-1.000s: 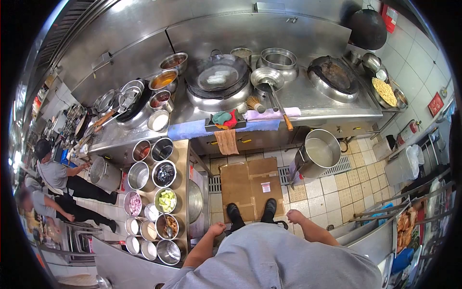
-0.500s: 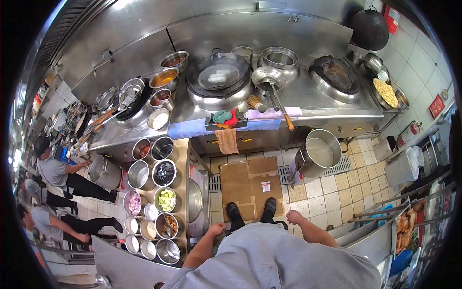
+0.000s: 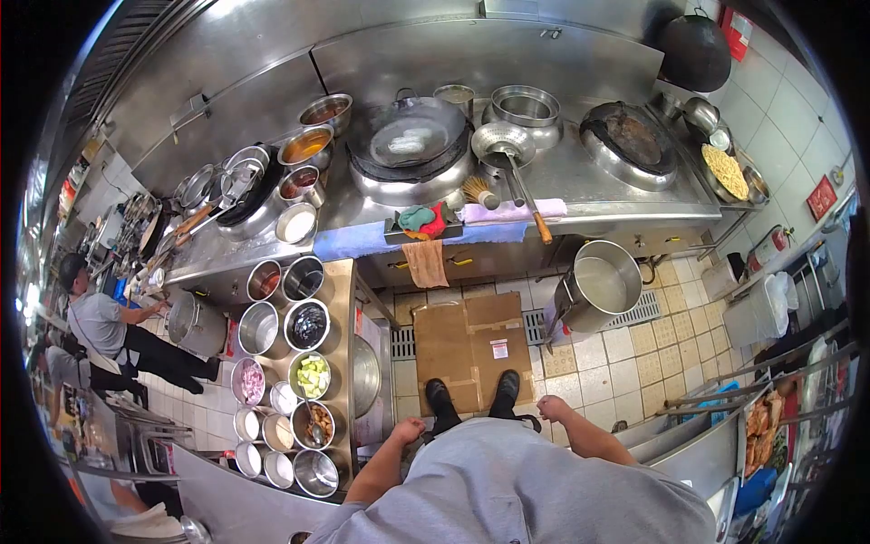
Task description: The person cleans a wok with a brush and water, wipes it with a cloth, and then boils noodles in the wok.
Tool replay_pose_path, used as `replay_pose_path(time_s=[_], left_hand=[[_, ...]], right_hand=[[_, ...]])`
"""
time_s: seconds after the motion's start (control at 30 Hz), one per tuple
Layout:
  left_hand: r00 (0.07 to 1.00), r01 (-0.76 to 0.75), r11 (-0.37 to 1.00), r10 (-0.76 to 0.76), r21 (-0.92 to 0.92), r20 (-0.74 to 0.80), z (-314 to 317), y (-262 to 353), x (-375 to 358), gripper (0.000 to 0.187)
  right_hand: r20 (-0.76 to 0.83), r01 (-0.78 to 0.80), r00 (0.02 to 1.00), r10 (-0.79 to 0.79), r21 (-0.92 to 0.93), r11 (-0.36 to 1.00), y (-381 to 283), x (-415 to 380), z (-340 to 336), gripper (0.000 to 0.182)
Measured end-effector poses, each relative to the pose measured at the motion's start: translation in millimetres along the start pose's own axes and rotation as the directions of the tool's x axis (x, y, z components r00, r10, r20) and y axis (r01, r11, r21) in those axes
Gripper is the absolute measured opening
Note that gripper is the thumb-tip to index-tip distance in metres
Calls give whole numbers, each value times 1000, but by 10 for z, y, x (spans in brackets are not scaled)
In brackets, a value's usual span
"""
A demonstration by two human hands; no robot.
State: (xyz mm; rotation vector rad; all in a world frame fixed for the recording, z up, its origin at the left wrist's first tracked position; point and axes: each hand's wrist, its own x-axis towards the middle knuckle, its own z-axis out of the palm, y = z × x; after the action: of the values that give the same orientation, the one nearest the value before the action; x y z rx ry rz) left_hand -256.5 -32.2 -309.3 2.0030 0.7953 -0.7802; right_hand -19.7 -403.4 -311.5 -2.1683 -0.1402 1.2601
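My left hand (image 3: 410,429) hangs beside my body with its fingers curled closed, and I see nothing in it. Nearest to it is the side table (image 3: 342,363) with metal pots of ingredients. On my other side, my right hand (image 3: 550,409) is also loosely closed, apart from any object. Ahead, a wok (image 3: 435,122) with a little whitish liquid in it sits on the burner. A strainer (image 3: 503,140), a wooden-handled ladle (image 3: 541,225) and a bamboo brush (image 3: 480,192) lie right of it.
Cardboard (image 3: 471,340) lies under my shoes. A tall stockpot (image 3: 605,276) of cloudy liquid stands front right. Noodles (image 3: 725,172) fill a tray at the far right. At left, a co-worker (image 3: 95,313) stands by another large pot (image 3: 197,324).
At the lower left, one co-worker has moved from beside the side table toward the bottom edge, with only part still showing. My hands stay where they were.
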Motion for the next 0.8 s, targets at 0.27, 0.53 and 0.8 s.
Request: replay_pose_path(time_s=[0.27,0.53,0.8], left_hand=[[999,-28,1000,28,-14,-37,53,-85,62,36],[1000,-18,999,17,-37,-19,48,-84,62,34],[1000,-22,999,21,-42,-20,62,-119,101,35]], right_hand=[[-11,61,998,-62,-95,994,-13,-37,-15,12],[-20,-30,999,30,-12,999,-141,-127,-27,22],[41,-39,998,43,-97,994,-30,-9,-21,25]])
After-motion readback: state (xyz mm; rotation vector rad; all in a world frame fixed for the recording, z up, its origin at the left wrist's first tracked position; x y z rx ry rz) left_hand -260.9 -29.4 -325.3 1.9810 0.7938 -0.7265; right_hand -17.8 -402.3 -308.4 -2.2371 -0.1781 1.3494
